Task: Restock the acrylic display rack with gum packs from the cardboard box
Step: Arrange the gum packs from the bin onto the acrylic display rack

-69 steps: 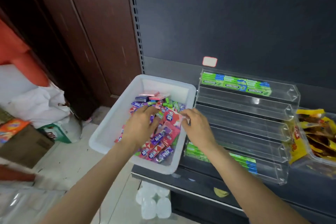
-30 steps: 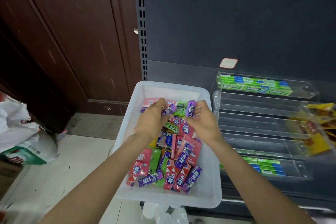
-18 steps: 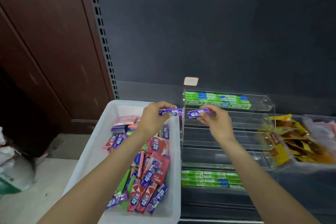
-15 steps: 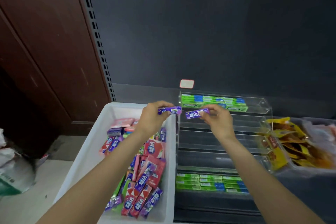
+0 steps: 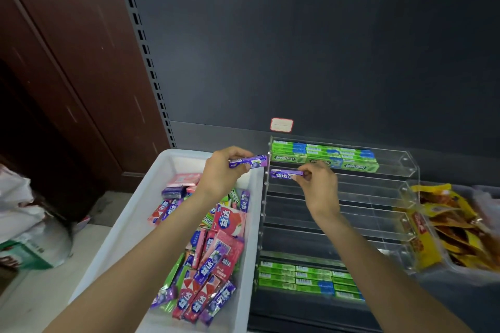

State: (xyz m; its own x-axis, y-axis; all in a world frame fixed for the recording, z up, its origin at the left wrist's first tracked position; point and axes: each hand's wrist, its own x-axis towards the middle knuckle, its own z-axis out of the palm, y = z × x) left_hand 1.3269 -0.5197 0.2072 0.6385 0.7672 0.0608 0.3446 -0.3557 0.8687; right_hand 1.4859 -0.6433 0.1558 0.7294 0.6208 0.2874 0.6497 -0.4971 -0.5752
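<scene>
Both hands have come up out of the white bin [image 5: 130,227] since a second ago, each now carrying one purple gum pack. The right hand [image 5: 319,189] pinches its purple pack [image 5: 284,173] by one end and holds it at the left end of the acrylic rack's [image 5: 392,197] second tier, just below the top tier of green packs [image 5: 324,155]. The left hand [image 5: 220,173] grips a second purple pack [image 5: 247,161] just left of the rack, above the bin's far rim. Judgement: picking is done and placement is starting; the three middle tiers stand unfilled, and many loose packs [image 5: 211,273] remain left of the rack.
</scene>
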